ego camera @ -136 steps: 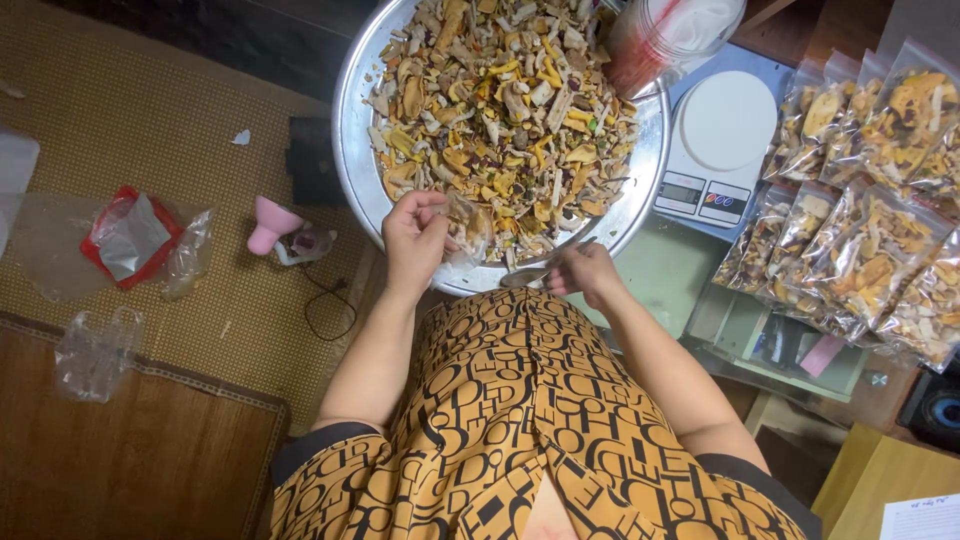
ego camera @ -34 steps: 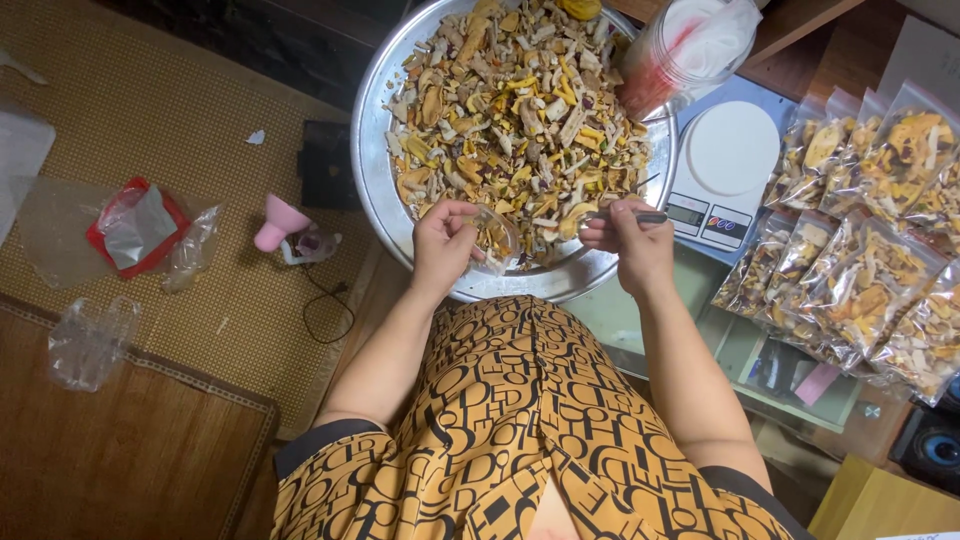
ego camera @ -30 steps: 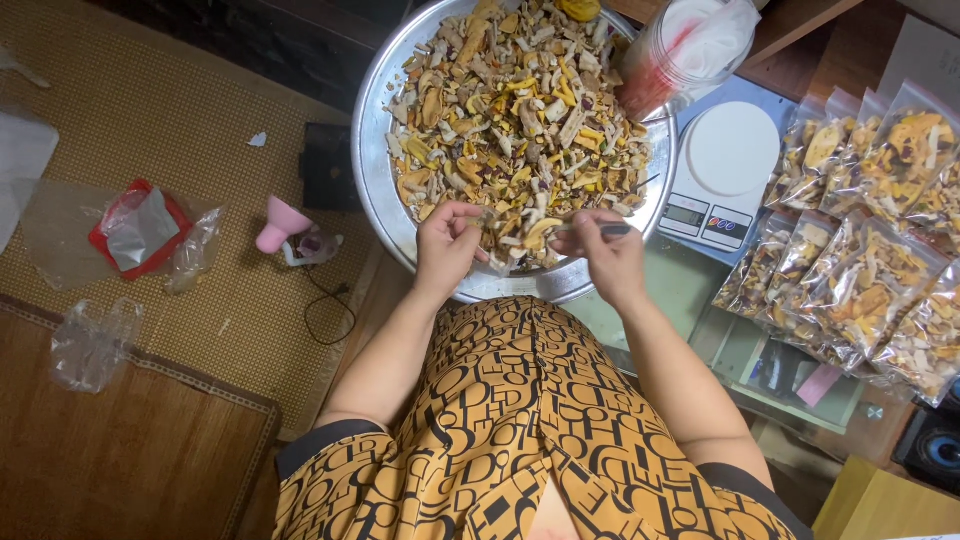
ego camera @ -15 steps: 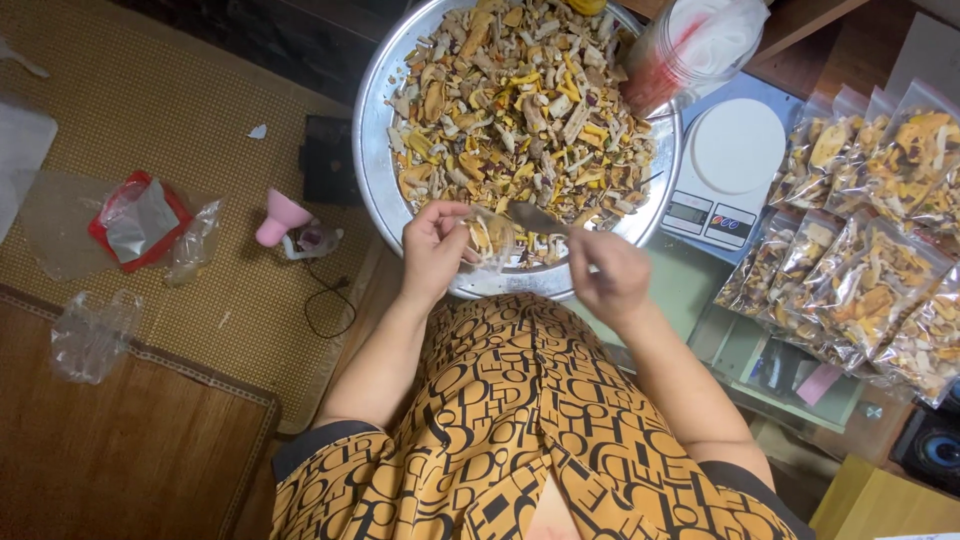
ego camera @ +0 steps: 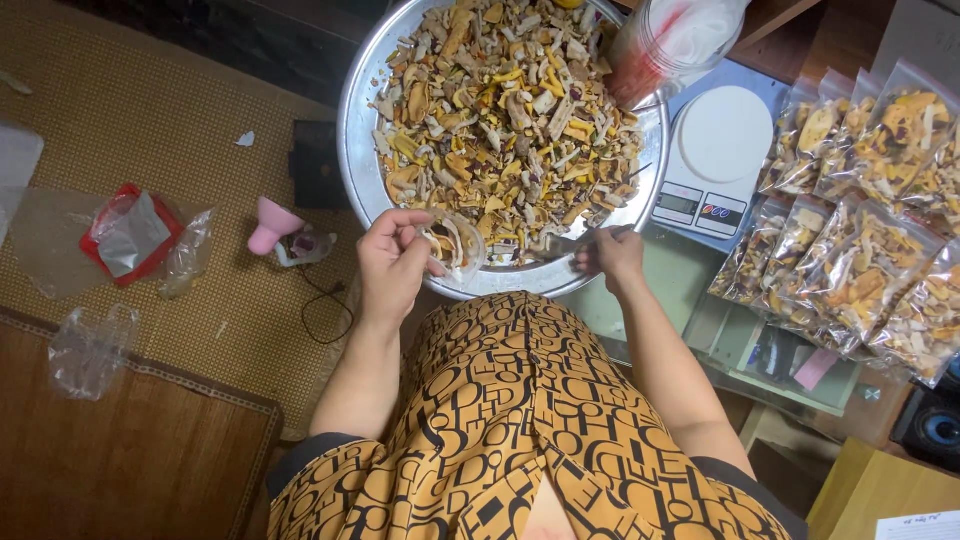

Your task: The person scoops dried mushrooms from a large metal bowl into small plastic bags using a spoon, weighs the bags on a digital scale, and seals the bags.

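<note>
1. Your left hand (ego camera: pixel 392 262) grasps a small clear plastic bag (ego camera: pixel 456 243) at frame centre, over the round metal tray's (ego camera: pixel 352 140) near rim.
2. Your right hand (ego camera: pixel 612 256) is clenched on a metal scoop (ego camera: pixel 560 240) among the dried mixed pieces (ego camera: pixel 505 110).

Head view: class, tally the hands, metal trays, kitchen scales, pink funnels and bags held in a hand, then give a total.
Hands: 2 (left hand, right hand)
Metal tray: 1
Kitchen scale: 1
Pink funnel: 1
Small clear bag, in left hand: 1
Total: 6
</note>
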